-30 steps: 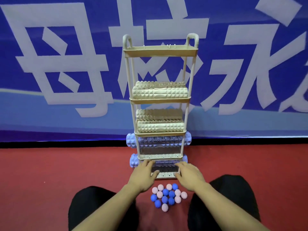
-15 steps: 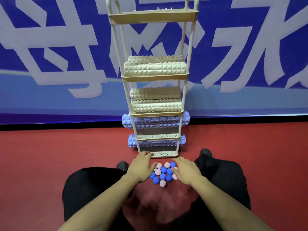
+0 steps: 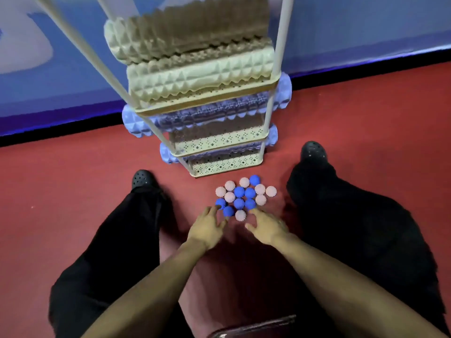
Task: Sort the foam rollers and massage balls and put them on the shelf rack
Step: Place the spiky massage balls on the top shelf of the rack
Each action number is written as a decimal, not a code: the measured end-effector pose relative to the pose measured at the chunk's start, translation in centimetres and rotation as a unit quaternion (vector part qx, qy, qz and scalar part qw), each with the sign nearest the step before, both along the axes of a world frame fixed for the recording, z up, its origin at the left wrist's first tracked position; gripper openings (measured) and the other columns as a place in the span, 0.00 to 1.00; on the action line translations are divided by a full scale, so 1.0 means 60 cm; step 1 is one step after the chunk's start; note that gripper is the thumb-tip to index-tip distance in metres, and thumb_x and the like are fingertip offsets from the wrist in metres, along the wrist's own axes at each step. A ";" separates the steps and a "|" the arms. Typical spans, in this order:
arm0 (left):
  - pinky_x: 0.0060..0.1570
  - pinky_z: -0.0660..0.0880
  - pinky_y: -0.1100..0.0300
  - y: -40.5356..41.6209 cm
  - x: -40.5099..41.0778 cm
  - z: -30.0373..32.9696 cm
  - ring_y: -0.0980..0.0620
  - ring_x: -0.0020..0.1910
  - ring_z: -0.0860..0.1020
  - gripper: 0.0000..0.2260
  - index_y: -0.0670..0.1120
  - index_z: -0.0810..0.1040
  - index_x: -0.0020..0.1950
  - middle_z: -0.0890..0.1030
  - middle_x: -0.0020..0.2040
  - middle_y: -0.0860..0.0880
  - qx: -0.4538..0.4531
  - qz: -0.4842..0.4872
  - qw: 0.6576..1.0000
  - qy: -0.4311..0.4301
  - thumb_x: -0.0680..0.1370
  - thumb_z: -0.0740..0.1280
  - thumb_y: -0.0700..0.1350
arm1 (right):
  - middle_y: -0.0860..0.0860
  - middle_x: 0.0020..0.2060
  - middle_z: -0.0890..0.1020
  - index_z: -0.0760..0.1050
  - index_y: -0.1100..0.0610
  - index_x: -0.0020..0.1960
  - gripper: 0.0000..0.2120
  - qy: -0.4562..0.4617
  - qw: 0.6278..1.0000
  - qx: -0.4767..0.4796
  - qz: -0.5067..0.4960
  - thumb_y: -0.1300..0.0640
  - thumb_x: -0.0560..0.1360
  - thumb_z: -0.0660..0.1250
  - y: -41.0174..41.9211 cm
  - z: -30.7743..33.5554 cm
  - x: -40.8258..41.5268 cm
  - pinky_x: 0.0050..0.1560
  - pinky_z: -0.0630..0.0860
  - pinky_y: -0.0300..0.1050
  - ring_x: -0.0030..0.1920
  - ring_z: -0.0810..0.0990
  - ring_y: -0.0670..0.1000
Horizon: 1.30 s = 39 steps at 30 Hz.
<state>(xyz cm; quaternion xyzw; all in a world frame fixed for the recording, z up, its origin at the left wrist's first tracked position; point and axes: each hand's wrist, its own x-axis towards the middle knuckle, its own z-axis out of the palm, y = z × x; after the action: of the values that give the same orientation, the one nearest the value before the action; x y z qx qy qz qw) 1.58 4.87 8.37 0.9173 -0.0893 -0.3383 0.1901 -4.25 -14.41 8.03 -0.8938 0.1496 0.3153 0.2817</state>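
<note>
Both hands have come off the bottom tier of the shelf rack (image 3: 227, 164), where they rested a second ago, and now sit low over the floor (image 3: 73, 179) at the near edge of the cluster of massage balls (image 3: 245, 196). The view has also tipped down and drawn in, so the rack's upper tiers run out of the top of the frame. That shift suggests the rollers are finished with and the balls are next. The left hand (image 3: 207, 228) has its fingers spread and only loosely bent, the fingertips at or just touching the nearest blue balls; its grip is released and holds nothing. The right hand (image 3: 267, 229) is likewise released, fingers slack and reaching toward the blue and pink balls at the cluster's near side, with no ball enclosed. The balls lie on the red floor just in front of the rack's foot, between the person's two legs, packed touching one another: small spiked spheres, some deep blue and some pale pink, mixed and not yet separated by colour. On the rack, the beige foam rollers (image 3: 200, 71) lie crosswise on the higher tiers in view and the blue foam rollers (image 3: 219, 113) on the two lowest, their ends sticking out past the uprights. Judging by this, the rollers already look sorted by colour, while the balls are all still off the rack.
</note>
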 end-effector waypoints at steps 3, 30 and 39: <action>0.63 0.71 0.47 -0.016 0.027 -0.089 0.39 0.66 0.73 0.23 0.49 0.67 0.75 0.73 0.69 0.44 0.011 0.012 0.999 0.048 0.82 0.63 0.53 | 0.54 0.65 0.78 0.74 0.52 0.68 0.22 0.039 0.996 0.053 -0.068 0.42 0.79 0.65 0.004 -0.097 0.028 0.64 0.74 0.49 0.66 0.76 0.58; 0.33 0.79 0.61 -0.037 0.046 -0.390 0.47 0.44 0.83 0.23 0.38 0.75 0.65 0.82 0.56 0.36 -0.178 0.558 0.779 0.224 0.74 0.77 0.43 | 0.53 0.49 0.84 0.81 0.59 0.54 0.19 0.081 0.823 0.193 -0.527 0.50 0.69 0.81 0.054 -0.376 0.049 0.48 0.78 0.45 0.49 0.82 0.51; 0.51 0.76 0.49 -0.009 0.058 -0.309 0.44 0.45 0.79 0.22 0.48 0.74 0.65 0.81 0.48 0.44 -0.346 0.574 0.653 0.352 0.74 0.53 0.38 | 0.51 0.49 0.80 0.69 0.49 0.70 0.24 0.077 0.782 0.378 -0.490 0.62 0.76 0.66 0.025 -0.308 0.045 0.45 0.76 0.47 0.49 0.79 0.51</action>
<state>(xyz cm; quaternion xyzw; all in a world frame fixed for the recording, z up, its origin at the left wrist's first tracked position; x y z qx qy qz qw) 5.04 4.31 -10.15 0.4659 0.4182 -0.4037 0.6672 -1.53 -12.89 -10.46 -0.4944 0.4579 0.2340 0.7008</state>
